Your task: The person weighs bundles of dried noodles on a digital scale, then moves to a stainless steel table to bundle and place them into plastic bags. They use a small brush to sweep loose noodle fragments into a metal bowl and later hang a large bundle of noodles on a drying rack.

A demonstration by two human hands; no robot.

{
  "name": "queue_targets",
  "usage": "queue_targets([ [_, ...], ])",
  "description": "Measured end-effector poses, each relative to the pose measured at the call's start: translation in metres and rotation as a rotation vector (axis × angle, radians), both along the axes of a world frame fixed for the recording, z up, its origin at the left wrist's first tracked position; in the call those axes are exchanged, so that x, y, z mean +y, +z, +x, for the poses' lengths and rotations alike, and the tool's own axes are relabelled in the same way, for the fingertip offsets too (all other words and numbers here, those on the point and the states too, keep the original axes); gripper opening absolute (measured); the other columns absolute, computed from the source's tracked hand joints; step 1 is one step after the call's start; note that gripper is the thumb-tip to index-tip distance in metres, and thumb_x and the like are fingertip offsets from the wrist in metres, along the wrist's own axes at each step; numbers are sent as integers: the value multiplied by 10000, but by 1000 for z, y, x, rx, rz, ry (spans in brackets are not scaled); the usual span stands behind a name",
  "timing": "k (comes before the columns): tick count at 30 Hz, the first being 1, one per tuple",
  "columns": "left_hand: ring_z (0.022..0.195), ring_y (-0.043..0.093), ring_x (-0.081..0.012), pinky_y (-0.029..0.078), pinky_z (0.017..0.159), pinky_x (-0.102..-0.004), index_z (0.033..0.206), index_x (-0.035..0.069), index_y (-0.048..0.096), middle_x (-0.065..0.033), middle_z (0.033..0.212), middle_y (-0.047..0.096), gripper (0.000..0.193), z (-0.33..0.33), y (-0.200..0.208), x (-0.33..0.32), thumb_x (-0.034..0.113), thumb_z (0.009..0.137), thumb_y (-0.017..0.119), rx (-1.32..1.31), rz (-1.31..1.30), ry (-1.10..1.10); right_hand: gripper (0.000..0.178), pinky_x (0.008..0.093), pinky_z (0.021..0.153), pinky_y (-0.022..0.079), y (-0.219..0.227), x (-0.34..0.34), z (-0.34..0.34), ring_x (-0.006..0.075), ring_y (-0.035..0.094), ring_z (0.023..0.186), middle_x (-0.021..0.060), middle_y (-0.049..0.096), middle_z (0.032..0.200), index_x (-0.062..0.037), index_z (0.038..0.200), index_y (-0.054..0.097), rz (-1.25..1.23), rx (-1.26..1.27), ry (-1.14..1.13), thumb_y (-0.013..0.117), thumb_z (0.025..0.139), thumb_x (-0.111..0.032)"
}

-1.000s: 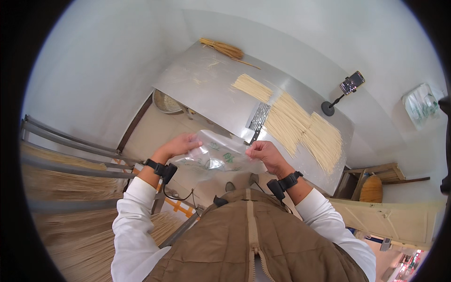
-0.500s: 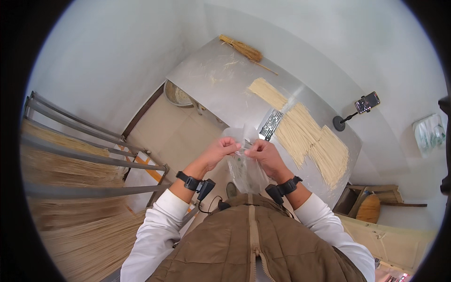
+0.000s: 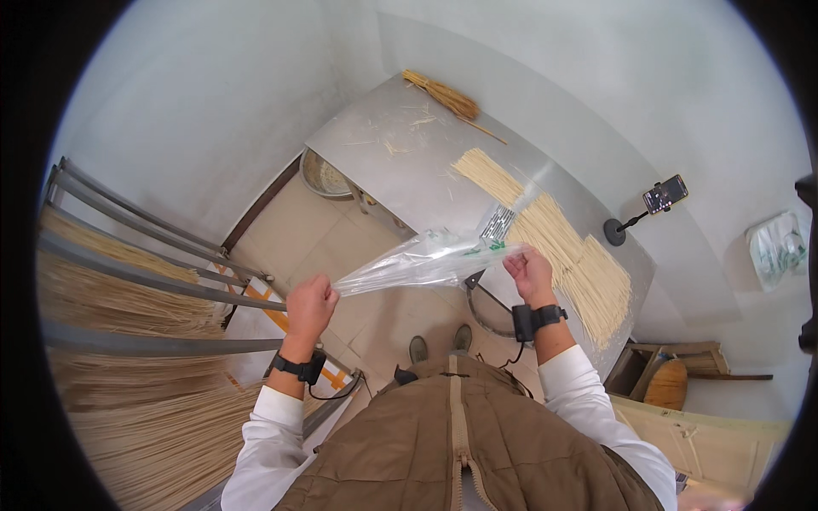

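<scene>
- Surface: a metal-topped table [image 3: 375, 162] stands beyond the grip, with noodle strands [image 3: 545, 232] past the right hand [image 3: 530, 274].
- Left hand [image 3: 312, 307]: fist closed on one end of a clear plastic bag [image 3: 417, 266].
- Right hand: fingers pinch the bag's opposite end.
- Change: from where I stand, the hands, together half a second ago, are now well apart.
- Effect: the bag, suspended between them, appears drawn out lengthwise.
</scene>
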State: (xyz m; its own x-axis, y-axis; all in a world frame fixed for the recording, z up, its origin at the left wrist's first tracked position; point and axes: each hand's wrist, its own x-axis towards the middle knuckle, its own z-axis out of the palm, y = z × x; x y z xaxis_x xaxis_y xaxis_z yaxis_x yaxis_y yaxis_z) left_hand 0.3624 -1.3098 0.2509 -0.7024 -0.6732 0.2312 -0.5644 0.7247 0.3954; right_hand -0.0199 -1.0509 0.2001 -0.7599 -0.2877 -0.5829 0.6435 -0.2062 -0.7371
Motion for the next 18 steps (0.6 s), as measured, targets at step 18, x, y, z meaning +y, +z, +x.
queue_targets([
  [18, 712, 631, -364, 493, 671, -465, 1097, 63, 644, -148, 756, 646, 230, -164, 26, 9, 114, 873, 659, 262, 432, -249, 238, 204, 441, 289, 140, -70, 30, 28, 376, 503, -97, 456, 657, -99, 930, 655, -106, 51, 830, 707, 1012, -316],
])
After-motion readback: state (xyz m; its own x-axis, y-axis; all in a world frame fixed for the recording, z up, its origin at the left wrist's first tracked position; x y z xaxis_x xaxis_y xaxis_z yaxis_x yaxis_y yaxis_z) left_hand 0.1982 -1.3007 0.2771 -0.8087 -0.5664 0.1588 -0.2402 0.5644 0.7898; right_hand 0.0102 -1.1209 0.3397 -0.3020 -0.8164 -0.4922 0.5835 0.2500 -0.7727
